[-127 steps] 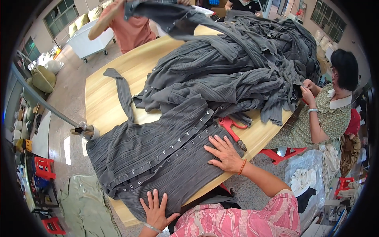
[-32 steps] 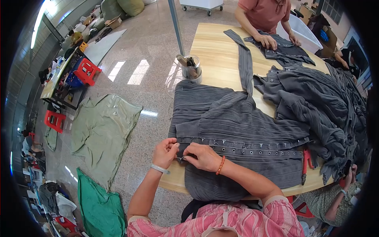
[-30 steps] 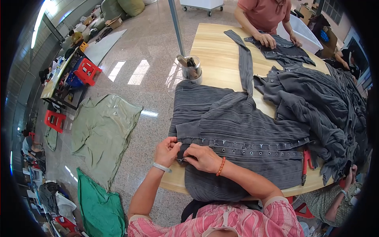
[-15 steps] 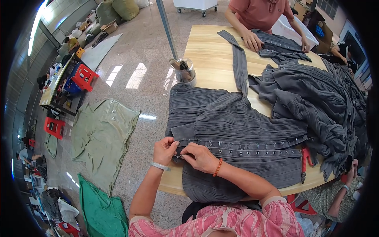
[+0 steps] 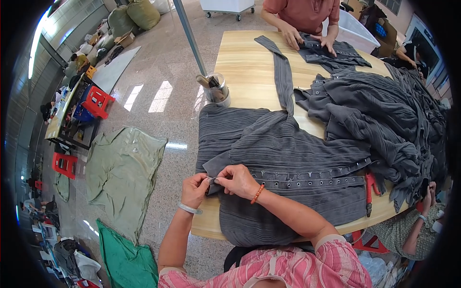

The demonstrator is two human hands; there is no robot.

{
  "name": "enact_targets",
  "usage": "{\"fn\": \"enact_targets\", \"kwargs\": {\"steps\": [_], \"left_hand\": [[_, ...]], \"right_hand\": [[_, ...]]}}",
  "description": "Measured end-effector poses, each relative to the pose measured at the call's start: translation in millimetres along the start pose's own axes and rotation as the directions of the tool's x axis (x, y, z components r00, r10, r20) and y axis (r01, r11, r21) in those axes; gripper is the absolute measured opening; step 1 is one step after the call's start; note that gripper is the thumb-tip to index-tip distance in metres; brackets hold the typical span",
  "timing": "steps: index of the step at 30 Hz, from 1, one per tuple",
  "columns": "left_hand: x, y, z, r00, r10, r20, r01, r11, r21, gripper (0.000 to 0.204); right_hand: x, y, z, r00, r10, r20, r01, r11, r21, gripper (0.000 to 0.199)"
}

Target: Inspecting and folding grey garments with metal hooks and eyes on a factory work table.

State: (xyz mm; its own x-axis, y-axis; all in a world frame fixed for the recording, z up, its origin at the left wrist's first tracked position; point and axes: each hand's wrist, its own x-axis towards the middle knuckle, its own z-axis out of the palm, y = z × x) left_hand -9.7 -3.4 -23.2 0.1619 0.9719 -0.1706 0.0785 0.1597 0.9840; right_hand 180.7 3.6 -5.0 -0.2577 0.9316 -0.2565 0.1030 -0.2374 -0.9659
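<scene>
A dark grey ribbed garment [image 5: 288, 149] lies spread over the near part of the table. Hooks and metal eyelets run in two rows along its opening. At the left end of this opening, my left hand [image 5: 194, 191] pinches the garment's edge between thumb and fingers. Close beside it, my right hand [image 5: 238, 182] pinches the same edge, thumb against forefinger. Both hands are closed, their fingertips almost meeting over the cloth. What the cloth looks like between the fingertips is partly hidden.
A clear cup of tools [image 5: 217, 93] stands at the table's left edge. A red-handled tool [image 5: 370, 187] lies right of the garment. More grey garments [image 5: 370, 105] are heaped at the right. Across the wooden table [image 5: 240, 62], a co-worker [image 5: 307, 19] handles another garment.
Both my hands have shifted slightly, and their fingertips have come closer together on the garment's edge. The co-worker's hands have drawn nearer each other. The whole view has shifted a little.
</scene>
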Motion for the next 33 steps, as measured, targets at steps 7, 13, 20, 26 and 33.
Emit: {"fn": "enact_targets", "kwargs": {"steps": [7,13,20,26,33], "left_hand": [[0,-3,-1,0.998,-0.058,-0.035,0.054,0.994,-0.096,0.008],[6,8,-1,0.991,-0.097,-0.091,0.084,0.986,-0.143,0.011],[24,13,17,0.997,-0.031,0.068,0.032,0.999,-0.008,0.03],[30,8,12,0.984,-0.162,0.071,0.152,0.98,0.129,0.019],[25,8,13,0.982,-0.169,0.083,0.16,0.982,0.101,0.02]], "right_hand": [[-2,4,1,0.994,-0.105,-0.001,0.101,0.957,-0.272,0.019],[-37,17,-3,0.906,-0.421,-0.048,0.292,0.704,-0.647,0.015],[-37,7,-11,0.928,-0.367,-0.065,0.277,0.796,-0.539,0.016],[-29,7,-14,0.957,-0.256,-0.139,0.175,0.886,-0.429,0.02],[-17,10,-18,0.978,-0.156,-0.14,0.107,0.947,-0.304,0.023]]}}
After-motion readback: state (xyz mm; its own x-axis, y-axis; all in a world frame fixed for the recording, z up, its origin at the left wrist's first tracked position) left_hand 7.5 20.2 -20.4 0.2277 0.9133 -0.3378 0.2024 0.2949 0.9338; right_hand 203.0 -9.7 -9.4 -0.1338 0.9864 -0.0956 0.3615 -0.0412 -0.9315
